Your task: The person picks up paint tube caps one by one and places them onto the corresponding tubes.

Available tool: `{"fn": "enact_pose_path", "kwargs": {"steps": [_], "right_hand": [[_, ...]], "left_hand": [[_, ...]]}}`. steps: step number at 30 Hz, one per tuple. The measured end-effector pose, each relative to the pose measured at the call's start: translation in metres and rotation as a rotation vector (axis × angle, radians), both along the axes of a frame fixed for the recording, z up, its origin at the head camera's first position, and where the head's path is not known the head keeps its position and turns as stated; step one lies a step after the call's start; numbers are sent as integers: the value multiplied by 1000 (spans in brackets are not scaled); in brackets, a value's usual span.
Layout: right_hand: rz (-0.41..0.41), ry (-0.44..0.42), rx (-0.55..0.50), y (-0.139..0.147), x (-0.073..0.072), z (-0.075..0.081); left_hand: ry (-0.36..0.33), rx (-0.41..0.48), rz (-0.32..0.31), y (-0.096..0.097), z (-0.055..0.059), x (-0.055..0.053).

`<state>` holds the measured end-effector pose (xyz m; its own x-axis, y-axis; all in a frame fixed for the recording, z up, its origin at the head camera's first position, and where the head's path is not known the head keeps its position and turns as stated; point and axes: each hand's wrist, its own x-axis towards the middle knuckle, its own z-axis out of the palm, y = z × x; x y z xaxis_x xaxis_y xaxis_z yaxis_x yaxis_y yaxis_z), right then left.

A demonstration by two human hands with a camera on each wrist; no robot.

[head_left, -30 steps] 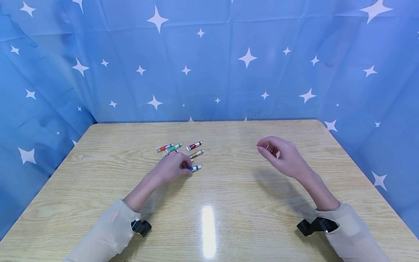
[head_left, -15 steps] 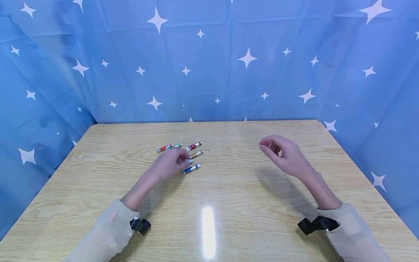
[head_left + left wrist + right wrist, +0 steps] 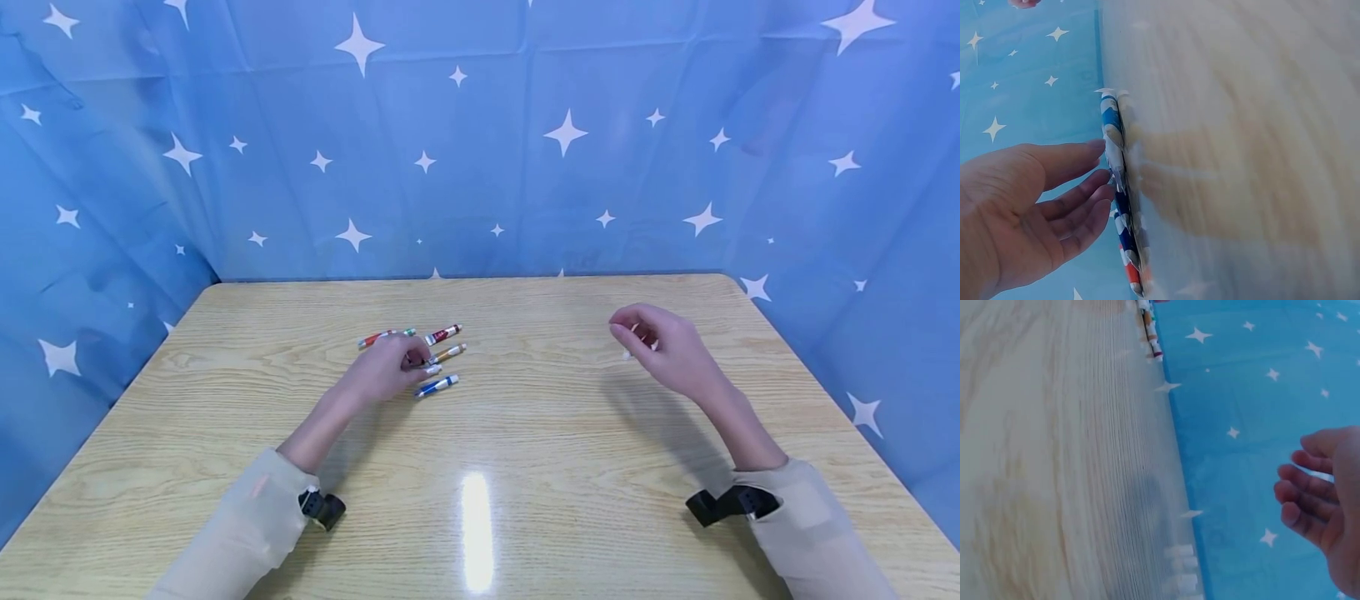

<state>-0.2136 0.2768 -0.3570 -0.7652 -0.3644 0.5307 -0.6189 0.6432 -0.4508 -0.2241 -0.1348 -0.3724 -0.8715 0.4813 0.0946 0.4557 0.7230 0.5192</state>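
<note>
Several small paint tubes lie on the table's left half. My left hand (image 3: 386,367) is bent over them, its fingertips beside a white-capped tube (image 3: 433,369); whether they touch it I cannot tell. A gap shows between the thumb and fingers in the left wrist view. Just nearer me lies a blue paint tube (image 3: 437,387). Beyond are an ochre tube (image 3: 448,353), a dark red tube (image 3: 444,334), a red tube (image 3: 372,339) and a green tube (image 3: 409,332), partly hidden. My right hand (image 3: 663,350) hovers loosely curled, holding nothing.
Small white objects (image 3: 1184,581) show near the right hand in the right wrist view, mostly hidden by it in the head view. The wooden table (image 3: 540,467) reaches back to a blue star-patterned curtain (image 3: 480,167).
My left hand has let go of the blue tube and drawn slightly away, up to the white-capped tube. The right hand has drifted right and slightly back, uncovering something white.
</note>
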Motion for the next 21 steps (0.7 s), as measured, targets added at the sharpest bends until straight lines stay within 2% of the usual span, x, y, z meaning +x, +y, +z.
{"fn": "enact_pose_path", "kwargs": {"steps": [4, 12, 21], "right_hand": [[-20, -49, 13, 7, -2, 0], [-35, -212, 85, 24, -7, -3], [18, -390, 127, 46, -12, -6]], "left_hand": [[-27, -9, -9, -2, 0, -3], [-81, -32, -6, -2, 1, -5], [-94, -42, -17, -2, 0, -8]]}}
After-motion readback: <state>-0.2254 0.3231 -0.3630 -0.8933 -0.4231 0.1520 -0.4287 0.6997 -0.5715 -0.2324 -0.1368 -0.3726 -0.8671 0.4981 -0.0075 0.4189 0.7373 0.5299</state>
